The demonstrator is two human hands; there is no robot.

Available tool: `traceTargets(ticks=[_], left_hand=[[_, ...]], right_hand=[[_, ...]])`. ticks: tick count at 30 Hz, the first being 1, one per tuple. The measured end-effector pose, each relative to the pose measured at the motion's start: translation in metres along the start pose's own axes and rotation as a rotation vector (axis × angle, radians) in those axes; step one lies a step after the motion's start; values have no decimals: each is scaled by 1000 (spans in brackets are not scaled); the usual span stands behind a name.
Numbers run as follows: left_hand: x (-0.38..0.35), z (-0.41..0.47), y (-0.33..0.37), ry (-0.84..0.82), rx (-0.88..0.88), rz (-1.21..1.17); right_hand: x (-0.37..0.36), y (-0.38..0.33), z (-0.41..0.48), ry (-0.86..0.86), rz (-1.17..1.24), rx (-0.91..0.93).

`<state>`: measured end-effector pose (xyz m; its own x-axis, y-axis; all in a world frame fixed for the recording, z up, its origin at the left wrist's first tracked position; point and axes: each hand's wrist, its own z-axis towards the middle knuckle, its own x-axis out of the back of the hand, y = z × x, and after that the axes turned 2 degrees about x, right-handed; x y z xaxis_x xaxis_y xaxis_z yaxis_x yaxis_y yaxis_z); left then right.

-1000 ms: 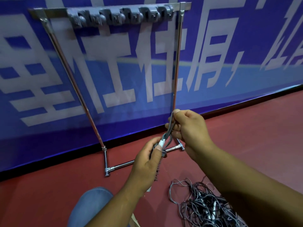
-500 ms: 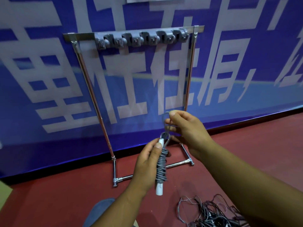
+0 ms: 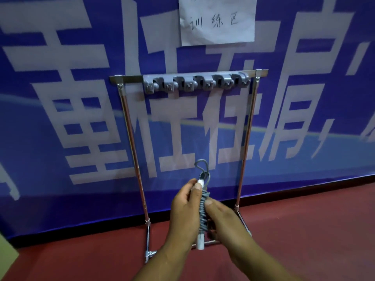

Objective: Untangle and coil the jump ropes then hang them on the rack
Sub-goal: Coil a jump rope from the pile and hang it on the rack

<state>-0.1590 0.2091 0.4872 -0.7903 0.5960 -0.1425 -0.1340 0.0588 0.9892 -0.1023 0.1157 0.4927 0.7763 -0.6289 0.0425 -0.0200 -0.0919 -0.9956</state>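
A grey jump rope (image 3: 203, 211) is wound tightly around its white handles, and a small loop sticks up at its top. My left hand (image 3: 183, 207) grips the bundle from the left, thumb near the upper white handle end. My right hand (image 3: 223, 222) holds it from the right, thumb pressed on the coils. The metal rack (image 3: 129, 142) stands against the blue wall, and its top bar carries a row of grey hooks (image 3: 194, 83), all bare. The bundle is well below the hooks.
A blue banner (image 3: 60, 118) with large white characters covers the wall behind the rack. A white paper sign (image 3: 217, 19) hangs above the rack. The floor (image 3: 304, 230) is red. The rack's foot bars (image 3: 150, 254) lie on the floor under my hands.
The view tilted up, so the rope pile on the floor left the frame. My right hand let go of the top loop and dropped to grip the coiled bundle's right side.
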Motion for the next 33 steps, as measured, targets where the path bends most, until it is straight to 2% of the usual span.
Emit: traceTargets(ticks=[5,12,17,20,26,33], left_hand=[[3,6,18,27,-19,18],[17,22,52,-117,39,17],[23,42,58,24,-96,104],[19,56,64,110,-71,62],[17,97,90,134,-46,19],[24,160,130,51,-19,-209]], right_hand=[[-8,-10,7,-31,21,93],[-21,-22,30,-14,92,133],[-28,-18,48,96,23,191],[-33,-20,62,194,-31,227],[-40,-39,98,270,-219,355],[-62,-68,151,171,-134,421]])
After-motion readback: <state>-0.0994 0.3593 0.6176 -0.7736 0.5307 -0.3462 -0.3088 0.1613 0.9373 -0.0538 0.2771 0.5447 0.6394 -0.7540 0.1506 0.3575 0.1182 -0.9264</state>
